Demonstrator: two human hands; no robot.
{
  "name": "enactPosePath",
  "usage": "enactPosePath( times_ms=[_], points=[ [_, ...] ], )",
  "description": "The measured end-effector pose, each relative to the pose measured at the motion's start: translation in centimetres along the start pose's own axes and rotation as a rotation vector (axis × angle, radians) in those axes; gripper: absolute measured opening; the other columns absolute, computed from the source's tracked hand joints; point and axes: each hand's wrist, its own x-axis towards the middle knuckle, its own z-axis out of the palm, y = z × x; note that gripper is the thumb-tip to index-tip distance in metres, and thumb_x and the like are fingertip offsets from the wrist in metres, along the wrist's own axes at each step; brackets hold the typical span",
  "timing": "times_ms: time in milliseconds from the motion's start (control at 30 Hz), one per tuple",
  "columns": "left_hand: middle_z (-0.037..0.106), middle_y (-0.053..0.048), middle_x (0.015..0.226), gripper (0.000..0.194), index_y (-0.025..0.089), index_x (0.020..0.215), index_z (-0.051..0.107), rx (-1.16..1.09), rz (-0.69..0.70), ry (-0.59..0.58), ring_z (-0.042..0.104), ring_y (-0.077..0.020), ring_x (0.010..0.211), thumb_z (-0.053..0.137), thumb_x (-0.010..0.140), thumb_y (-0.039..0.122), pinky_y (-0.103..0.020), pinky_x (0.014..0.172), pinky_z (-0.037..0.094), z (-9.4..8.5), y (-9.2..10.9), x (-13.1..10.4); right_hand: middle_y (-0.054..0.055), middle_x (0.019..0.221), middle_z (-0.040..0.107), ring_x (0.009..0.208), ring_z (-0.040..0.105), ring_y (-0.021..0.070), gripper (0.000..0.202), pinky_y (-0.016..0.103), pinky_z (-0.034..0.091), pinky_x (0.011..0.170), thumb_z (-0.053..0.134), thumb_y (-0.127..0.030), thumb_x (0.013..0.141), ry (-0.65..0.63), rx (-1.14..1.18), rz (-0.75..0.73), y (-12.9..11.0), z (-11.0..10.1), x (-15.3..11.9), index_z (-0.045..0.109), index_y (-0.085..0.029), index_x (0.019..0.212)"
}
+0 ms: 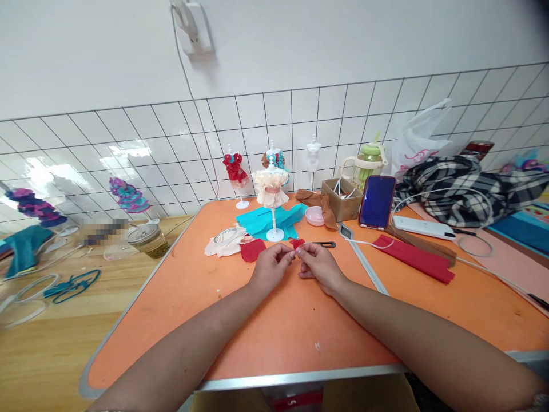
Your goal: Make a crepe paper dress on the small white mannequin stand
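My left hand [273, 266] and my right hand [321, 266] meet over the orange table, fingertips pinched together on a small gathered piece of red crepe paper [297, 243]. Its lower end is hidden by my fingers. Just left of my left hand lies a flat red crepe paper piece [253, 250]. Behind the hands stands a small white mannequin in a cream ruffled paper dress [271, 191], upright on its round base. Turquoise crepe paper [253, 222] spreads beneath it. A pair of black thread snips [325, 244] shows partly beyond my right hand.
A roll of tape [225, 236] rests on cream paper at left. Rightward are a pink dish [315, 216], a cardboard box [342, 200], a propped phone [377, 201], a folded red crepe strip [414, 258] and a white power bank [424, 227]. More dressed mannequins [234, 174] stand behind.
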Motion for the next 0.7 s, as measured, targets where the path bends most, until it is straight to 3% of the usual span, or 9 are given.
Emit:
enactPosePath(
  times_ms=[200, 400, 533, 700],
  points=[
    [0.065, -0.002, 0.073, 0.016, 0.016, 0.078, 0.062, -0.088, -0.002, 0.034, 0.061, -0.0144, 0.066, 0.061, 0.08, 0.032, -0.025, 0.063, 0.049, -0.1, 0.0, 0.2, -0.006, 0.067, 0.053, 0.047, 0.049, 0.0051, 0.029, 0.023, 0.053, 0.048, 0.069, -0.043, 0.069, 0.031, -0.039, -0.062, 0.1, 0.3, -0.2, 0.058, -0.019, 0.081],
    [0.068, -0.004, 0.082, 0.015, 0.016, 0.084, 0.064, -0.117, 0.064, 0.084, 0.063, -0.0168, 0.077, 0.06, 0.082, 0.031, -0.029, 0.073, 0.051, -0.7, -0.6, 0.5, -0.001, 0.08, 0.062, 0.063, 0.059, 0.0087, 0.034, 0.018, 0.051, 0.048, 0.077, -0.035, 0.064, -0.175, 0.066, 0.042, -0.7, -0.5, -0.2, 0.062, -0.02, 0.09],
    [0.068, -0.007, 0.09, 0.016, 0.019, 0.086, 0.065, 0.146, 0.331, -0.012, 0.062, -0.0181, 0.088, 0.052, 0.087, 0.028, -0.032, 0.082, 0.049, -1.4, 0.2, 0.0, 0.001, 0.079, 0.063, 0.064, 0.06, 0.0095, 0.031, 0.016, 0.048, 0.046, 0.078, -0.033, 0.062, -0.307, 0.013, 0.136, -1.3, -2.1, 0.4, 0.065, -0.017, 0.085],
    [0.069, -0.006, 0.101, 0.028, 0.024, 0.1, 0.066, 0.512, 0.708, -0.294, 0.061, -0.0166, 0.098, 0.041, 0.09, 0.016, -0.041, 0.104, 0.034, -2.7, 1.1, -0.4, -0.001, 0.068, 0.06, 0.058, 0.057, 0.0109, 0.018, 0.024, 0.05, 0.052, 0.07, -0.032, 0.068, -0.433, -0.329, 0.015, -1.6, -3.7, 1.1, 0.066, -0.017, 0.077]
  ],
)
